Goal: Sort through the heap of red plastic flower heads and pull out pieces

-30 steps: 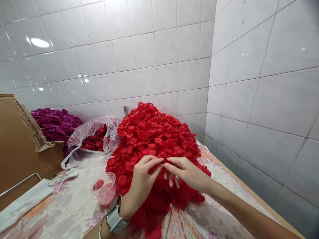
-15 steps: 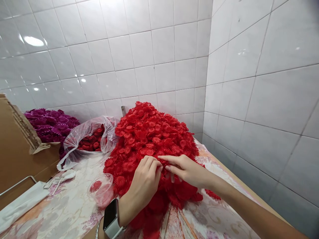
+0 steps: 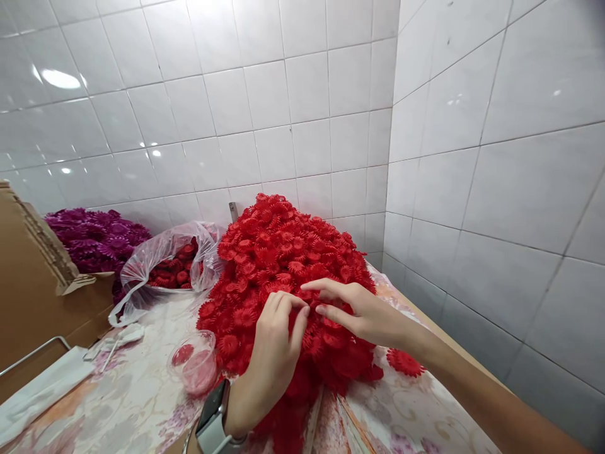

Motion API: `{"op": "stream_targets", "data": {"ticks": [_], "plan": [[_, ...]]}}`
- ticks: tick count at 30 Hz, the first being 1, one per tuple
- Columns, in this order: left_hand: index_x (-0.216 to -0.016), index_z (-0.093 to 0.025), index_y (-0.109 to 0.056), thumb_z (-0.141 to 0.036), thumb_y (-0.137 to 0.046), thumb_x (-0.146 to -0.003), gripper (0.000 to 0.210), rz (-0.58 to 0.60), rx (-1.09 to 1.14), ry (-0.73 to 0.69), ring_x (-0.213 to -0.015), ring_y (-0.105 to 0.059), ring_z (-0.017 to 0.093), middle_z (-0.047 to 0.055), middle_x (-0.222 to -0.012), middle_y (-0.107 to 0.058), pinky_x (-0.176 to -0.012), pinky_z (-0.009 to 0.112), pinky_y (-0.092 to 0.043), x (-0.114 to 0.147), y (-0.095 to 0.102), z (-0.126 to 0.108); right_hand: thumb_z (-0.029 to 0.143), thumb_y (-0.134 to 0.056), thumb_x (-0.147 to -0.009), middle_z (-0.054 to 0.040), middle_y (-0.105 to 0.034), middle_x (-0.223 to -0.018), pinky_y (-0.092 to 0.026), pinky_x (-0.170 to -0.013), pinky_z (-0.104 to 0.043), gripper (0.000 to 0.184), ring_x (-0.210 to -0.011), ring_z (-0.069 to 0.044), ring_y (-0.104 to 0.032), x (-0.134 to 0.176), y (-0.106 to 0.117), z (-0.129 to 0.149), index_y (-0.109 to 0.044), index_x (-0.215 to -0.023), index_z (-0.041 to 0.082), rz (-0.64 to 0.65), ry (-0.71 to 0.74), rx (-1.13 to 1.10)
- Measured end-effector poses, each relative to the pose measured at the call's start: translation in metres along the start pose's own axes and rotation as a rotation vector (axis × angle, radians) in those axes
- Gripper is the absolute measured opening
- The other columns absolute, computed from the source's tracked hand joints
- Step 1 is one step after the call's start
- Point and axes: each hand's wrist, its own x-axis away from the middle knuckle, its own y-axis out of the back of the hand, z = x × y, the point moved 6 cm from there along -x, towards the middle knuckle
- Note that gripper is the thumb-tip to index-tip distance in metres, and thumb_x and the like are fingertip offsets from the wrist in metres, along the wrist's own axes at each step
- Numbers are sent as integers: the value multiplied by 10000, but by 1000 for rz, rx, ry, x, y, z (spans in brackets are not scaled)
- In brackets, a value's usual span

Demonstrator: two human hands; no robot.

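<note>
A tall heap of red artificial flower heads point(image 3: 293, 246) with fringed petals fills the middle of the table. In front of it, my left hand point(image 3: 278, 334) has thumb and forefinger brought together in a pinch. Whatever lies between those tips cannot be told apart from the red behind. My right hand point(image 3: 362, 309) hovers close by, its thumb and fingers spread, with nothing visible between them. The two hands' fingertips face each other with a small gap. Left of my left wrist stands a clear plastic cup point(image 3: 198, 372) with pinkish-red contents.
A clear plastic bag point(image 3: 137, 268) of darker red pieces sits left of the heap, before a purple flower pile point(image 3: 101, 236). A cardboard box point(image 3: 42, 271) stands far left, near a white cloth point(image 3: 47, 384). One loose red flower point(image 3: 405, 362) lies right. Tiled walls point(image 3: 312, 82) enclose the table.
My right hand has risen slightly, its thumb and forefinger spreading farther apart. My left hand's fingers have shifted a little. The loose red flower at right shows more fully.
</note>
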Motion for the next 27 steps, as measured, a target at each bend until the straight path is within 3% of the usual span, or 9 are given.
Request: {"op": "stream_targets", "data": {"ticks": [2,5,11,14,19,27], "plan": [[-716,-193,-515,-147,-465,-798,106,-19,14,18,-723,-535,158,18,-741,-569,-664,278,-434,-1,5,-1,322,-466,-851,-13,-619,-906,-457,-690,-269,346,-765,-140,-570,1,3,7,-453,-1190,251,-42,-27,-104],[-712,-192,-516,-157,-460,-802,111,6,30,55,-728,-536,159,20,-751,-571,-660,276,-431,0,8,-1,277,-474,-841,-9,-621,-896,-448,-710,-276,369,-786,-142,-567,3,5,16,-432,-1207,252,-43,-44,-146],[-722,-196,-520,-206,-443,-825,129,167,91,124,-716,-539,157,21,-762,-578,-661,278,-427,14,13,-4,206,-465,-819,35,-570,-691,-426,-648,-254,365,-675,-124,-540,13,3,18,-436,-1181,238,117,-141,-256],[-704,-195,-511,-234,-438,-833,153,238,143,183,-695,-538,150,14,-739,-580,-637,263,-426,23,16,-6,191,-480,-799,27,-571,-691,-421,-628,-247,369,-669,-122,-541,18,1,16,-439,-1165,223,206,-202,-364],[-703,-196,-508,-235,-438,-832,153,237,151,196,-690,-544,149,14,-736,-582,-627,257,-429,34,21,-9,174,-500,-777,4,-603,-776,-410,-608,-229,352,-694,-120,-549,20,-2,15,-480,-1123,236,293,-232,-380],[-692,-200,-485,-207,-421,-839,160,274,98,149,-684,-549,153,18,-724,-574,-597,256,-439,43,29,-18,158,-505,-760,39,-558,-655,-336,-540,-199,318,-552,-78,-437,23,-7,19,-519,-1074,211,390,-248,-505]]}}
